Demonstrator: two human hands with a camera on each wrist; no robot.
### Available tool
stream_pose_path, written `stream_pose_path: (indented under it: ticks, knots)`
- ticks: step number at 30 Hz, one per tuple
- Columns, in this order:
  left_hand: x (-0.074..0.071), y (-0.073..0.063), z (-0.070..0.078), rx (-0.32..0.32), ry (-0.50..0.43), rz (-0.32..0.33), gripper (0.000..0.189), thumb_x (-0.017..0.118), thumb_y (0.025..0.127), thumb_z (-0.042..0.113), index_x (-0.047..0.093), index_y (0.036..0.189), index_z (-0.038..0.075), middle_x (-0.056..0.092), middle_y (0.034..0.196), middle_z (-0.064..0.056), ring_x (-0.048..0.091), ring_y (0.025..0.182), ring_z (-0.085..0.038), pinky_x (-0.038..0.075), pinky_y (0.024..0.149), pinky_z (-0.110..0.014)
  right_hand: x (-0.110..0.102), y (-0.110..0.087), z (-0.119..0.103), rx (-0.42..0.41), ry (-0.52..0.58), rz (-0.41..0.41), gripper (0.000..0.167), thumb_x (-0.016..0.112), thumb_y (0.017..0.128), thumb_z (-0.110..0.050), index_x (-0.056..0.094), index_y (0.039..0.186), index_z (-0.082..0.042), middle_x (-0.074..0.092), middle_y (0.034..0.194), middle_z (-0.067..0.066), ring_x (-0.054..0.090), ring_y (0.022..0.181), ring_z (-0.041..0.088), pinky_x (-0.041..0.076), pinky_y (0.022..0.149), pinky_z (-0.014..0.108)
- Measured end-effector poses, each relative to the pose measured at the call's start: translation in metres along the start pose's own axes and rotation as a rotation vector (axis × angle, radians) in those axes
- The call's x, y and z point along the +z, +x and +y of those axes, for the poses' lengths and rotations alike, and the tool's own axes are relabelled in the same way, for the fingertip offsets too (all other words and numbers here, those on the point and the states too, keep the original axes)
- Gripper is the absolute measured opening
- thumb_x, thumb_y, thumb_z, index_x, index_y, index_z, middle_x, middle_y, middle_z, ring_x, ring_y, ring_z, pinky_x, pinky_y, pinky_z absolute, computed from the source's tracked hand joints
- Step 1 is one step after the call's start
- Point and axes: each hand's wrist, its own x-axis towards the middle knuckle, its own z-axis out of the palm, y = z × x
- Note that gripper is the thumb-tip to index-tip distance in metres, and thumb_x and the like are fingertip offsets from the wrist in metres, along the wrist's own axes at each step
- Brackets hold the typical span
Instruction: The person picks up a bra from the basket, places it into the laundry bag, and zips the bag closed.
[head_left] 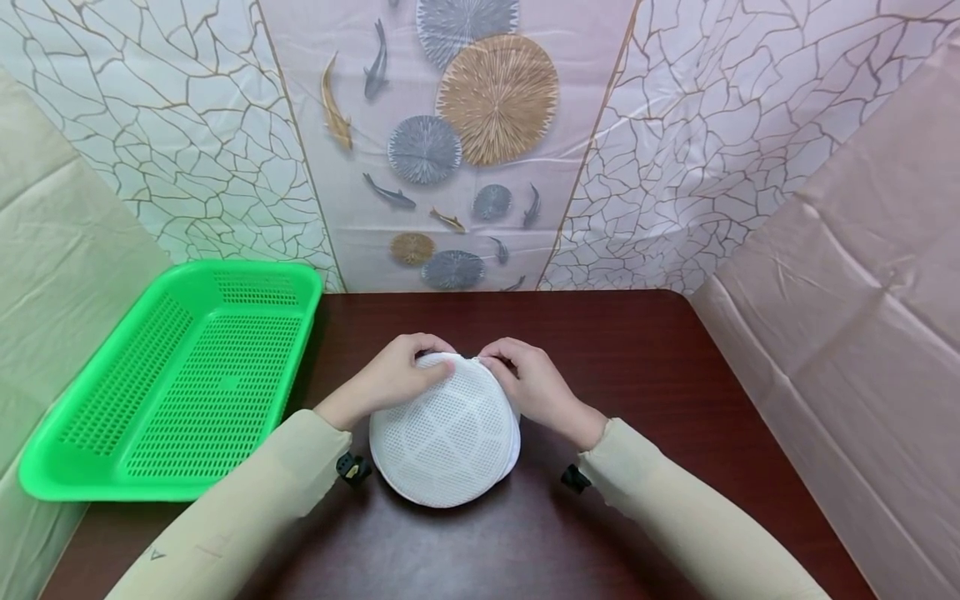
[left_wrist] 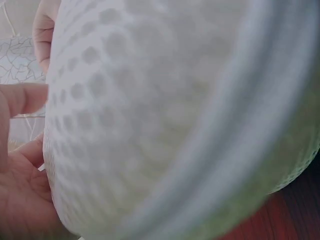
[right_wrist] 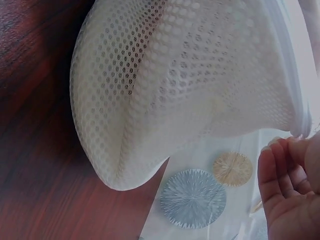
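A round white mesh laundry bag (head_left: 444, 442) is held on edge over the middle of the table, one netted face towards me. My left hand (head_left: 397, 375) grips its upper left rim, thumb on the near face and the other fingers behind. At the top right of the rim, my right hand (head_left: 536, 385) pinches the end of the zipper edging with thumb and fingertips. The right wrist view shows the bag's mesh side (right_wrist: 150, 90) bulging, with a zipper band (right_wrist: 287, 65) along its edge. The netting (left_wrist: 120, 110) fills most of the left wrist view, blurred.
A bright green slotted plastic basket (head_left: 228, 383) stands on the left of the dark reddish-brown table (head_left: 615, 342). Patterned sheeting (head_left: 495, 100) rises behind the table, and plain beige sheeting (head_left: 847, 275) hangs along the right side.
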Motion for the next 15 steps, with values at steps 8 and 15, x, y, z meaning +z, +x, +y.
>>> stream_pose_path:
  ticks: [8, 15]
  knots:
    - [0.0023, 0.0015, 0.0022, -0.016, 0.037, 0.032, 0.016, 0.071, 0.088, 0.032, 0.073, 0.096, 0.019, 0.067, 0.097, 0.004, 0.058, 0.093, -0.015, 0.048, 0.081, -0.035, 0.0046, 0.0061, -0.0038, -0.043, -0.024, 0.004, 0.008, 0.062, 0.095, -0.013, 0.069, 0.098, -0.013, 0.064, 0.096, -0.005, 0.059, 0.088, 0.007, 0.049, 0.075, 0.028]
    - [0.0023, 0.0014, -0.0023, 0.001, 0.031, 0.052, 0.014, 0.073, 0.087, 0.026, 0.073, 0.096, 0.016, 0.067, 0.095, 0.002, 0.059, 0.089, -0.017, 0.049, 0.080, -0.035, 0.0076, 0.0089, -0.0013, -0.050, -0.036, 0.005, 0.007, 0.064, 0.094, -0.012, 0.069, 0.097, -0.013, 0.064, 0.095, -0.005, 0.059, 0.086, 0.008, 0.049, 0.074, 0.028]
